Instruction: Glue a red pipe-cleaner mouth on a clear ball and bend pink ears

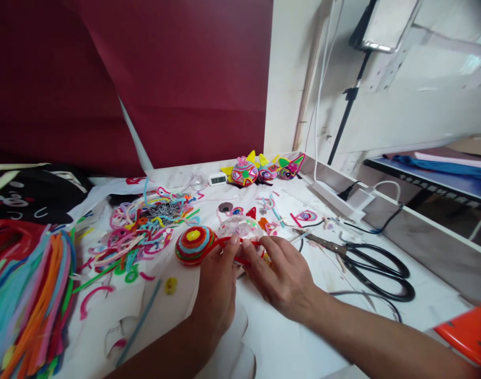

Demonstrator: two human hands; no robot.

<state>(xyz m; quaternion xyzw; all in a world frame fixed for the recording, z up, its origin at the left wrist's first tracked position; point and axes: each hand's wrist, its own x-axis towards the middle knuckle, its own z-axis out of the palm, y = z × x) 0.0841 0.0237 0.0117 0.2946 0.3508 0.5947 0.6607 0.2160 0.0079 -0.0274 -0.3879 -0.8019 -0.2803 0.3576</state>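
Note:
Fingers pinched, my left hand (218, 284) and my right hand (282, 271) meet at a red pipe cleaner (223, 240) in the middle of the table. Both hold it in front of a clear plastic ball (240, 227), whose lower part is hidden by the fingers. Touching or very near the pipe cleaner's left end is a half-ball wound in colored rings (195, 246), yellow at its center. Small colored coiled pieces (268, 226) lie just behind the right hand. Whether the fingers also touch the clear ball, I cannot tell.
Large black-handled scissors (354, 258) lie at right, near a power strip (337, 200). Pipe cleaner scraps (133, 237) are heaped at left, beside a bundle of long pipe cleaners (38, 305). Finished colorful ornaments (244, 173) and a small digital timer (217, 179) stand at the back.

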